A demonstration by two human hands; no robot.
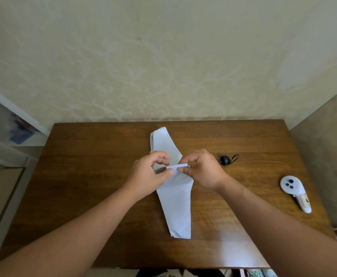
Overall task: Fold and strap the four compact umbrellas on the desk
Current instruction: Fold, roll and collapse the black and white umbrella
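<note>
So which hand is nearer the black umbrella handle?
Right. The right hand sits just beside the black handle; the left hand is farther off, across the white strap both pinch.

This looks like a room in a home. A dark wooden bench (95,176) stands against a wall (163,56) papered in cream with a pale scrolling floral pattern, and white shelves (13,126) holding blurred belongings stand at the left.
</note>
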